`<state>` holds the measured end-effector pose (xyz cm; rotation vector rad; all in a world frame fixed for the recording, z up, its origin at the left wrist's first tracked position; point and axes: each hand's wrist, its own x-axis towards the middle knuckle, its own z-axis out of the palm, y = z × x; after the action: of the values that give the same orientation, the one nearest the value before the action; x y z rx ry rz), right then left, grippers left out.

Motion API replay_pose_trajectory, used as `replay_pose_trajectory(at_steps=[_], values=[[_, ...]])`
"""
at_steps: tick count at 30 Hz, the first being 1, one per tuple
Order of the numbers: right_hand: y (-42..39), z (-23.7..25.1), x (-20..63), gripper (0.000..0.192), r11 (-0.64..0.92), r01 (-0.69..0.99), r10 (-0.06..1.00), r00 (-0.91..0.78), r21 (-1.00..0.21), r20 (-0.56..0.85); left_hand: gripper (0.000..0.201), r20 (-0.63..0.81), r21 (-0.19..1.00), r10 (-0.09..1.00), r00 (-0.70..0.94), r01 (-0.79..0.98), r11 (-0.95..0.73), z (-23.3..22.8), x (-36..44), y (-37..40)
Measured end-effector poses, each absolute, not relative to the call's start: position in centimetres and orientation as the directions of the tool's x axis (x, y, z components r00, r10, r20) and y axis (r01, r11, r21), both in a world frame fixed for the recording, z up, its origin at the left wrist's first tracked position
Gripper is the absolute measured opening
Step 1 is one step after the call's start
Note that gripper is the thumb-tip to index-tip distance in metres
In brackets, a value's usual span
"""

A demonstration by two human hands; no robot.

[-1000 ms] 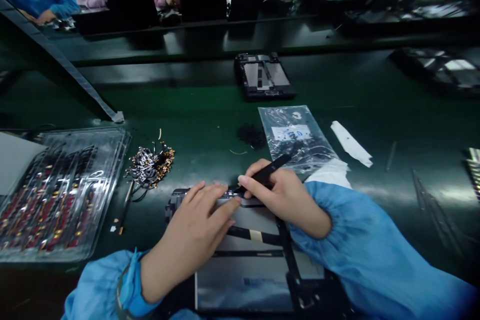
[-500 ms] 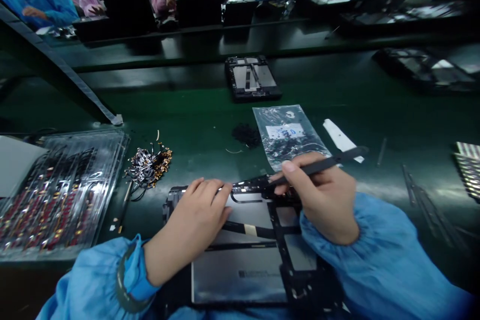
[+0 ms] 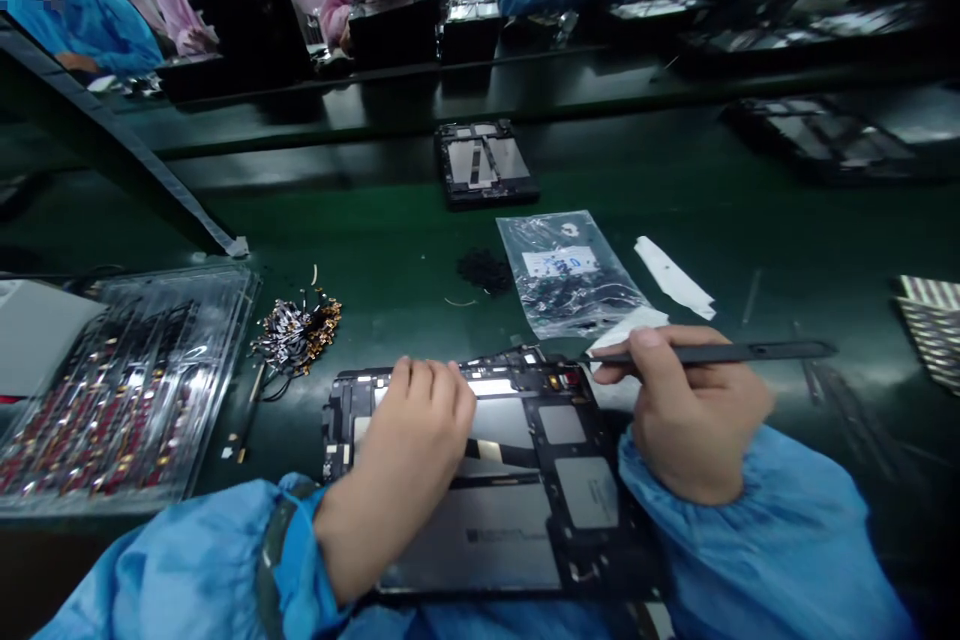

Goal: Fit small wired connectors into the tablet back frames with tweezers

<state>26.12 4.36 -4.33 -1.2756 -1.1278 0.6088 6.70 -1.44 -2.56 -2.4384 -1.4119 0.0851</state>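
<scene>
An opened tablet (image 3: 517, 530) lies in front of me, its silver battery and black inner frame showing. My left hand (image 3: 409, 450) rests on its upper left part, palm down, fingers bent over the top edge and pressing on the boards; the thumb is hidden. In my right hand (image 3: 694, 410) I pinch black tweezers (image 3: 750, 352), held nearly level, their tip just right of the tablet's top right corner. Close to that tip lies a white piece (image 3: 634, 325), partly covered by the hand. Whether the tip holds anything is too small to tell.
Beyond the tablet lie a clear bag (image 3: 570, 280) of small black parts, a black heap (image 3: 484, 270) and a white strip (image 3: 673, 277). Left are a pile of small connectors (image 3: 298, 330) and a clear tray (image 3: 127, 400). Another opened tablet (image 3: 487, 160) lies farther back. Co-workers sit opposite.
My right hand has moved right, off the tablet's top edge, and the tweezers have swung closer to level. The tablet's top right corner is uncovered. My left hand's fingers are more bent.
</scene>
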Motion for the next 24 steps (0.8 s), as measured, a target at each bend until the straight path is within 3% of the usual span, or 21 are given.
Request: replay_pose_trajectory(at_steps=[4, 6, 12, 14, 16, 21, 24], values=[[4.4, -5.6, 26.8, 0.013, 0.228, 0.111, 0.872, 0.418, -0.967, 0.253, 0.017, 0.072, -0.108, 0.879, 0.471, 0.88, -0.462, -2.0, 4.9, 0.3], [4.4, -6.1, 27.1, 0.013, 0.202, 0.053, 0.877, 0.435, -0.978, 0.205, 0.015, 0.052, -0.1, 0.88, 0.473, 0.879, -0.466, -2.0, 4.7, 0.6], [4.5, -6.5, 27.3, 0.013, 0.171, -0.036, 0.868, 0.478, -0.985, 0.133, 0.027, 0.107, -0.363, 0.857, 0.505, 0.822, -0.439, -2.6, 7.0, -1.0], [4.5, -6.4, 27.3, 0.013, 0.18, -0.037, 0.863, 0.485, -0.983, 0.139, 0.028, 0.086, -0.388, 0.863, 0.498, 0.814, -0.432, -2.5, 7.1, -1.3], [4.4, -6.4, 27.4, 0.013, 0.199, -0.037, 0.858, 0.489, -0.979, 0.155, 0.026, 0.053, -0.301, 0.872, 0.487, 0.84, -0.451, -2.2, 6.5, -1.1], [4.4, -6.3, 27.6, 0.013, 0.236, -0.035, 0.844, 0.502, -0.971, 0.187, 0.023, -0.055, 0.164, 0.916, 0.396, 0.909, -0.383, -1.5, 3.8, 0.7], [4.6, -6.2, 27.7, 0.015, 0.255, -0.126, 0.85, 0.502, -0.959, 0.16, 0.021, -0.122, 0.242, 0.924, 0.363, 0.914, -0.327, -1.6, 3.3, 1.5]])
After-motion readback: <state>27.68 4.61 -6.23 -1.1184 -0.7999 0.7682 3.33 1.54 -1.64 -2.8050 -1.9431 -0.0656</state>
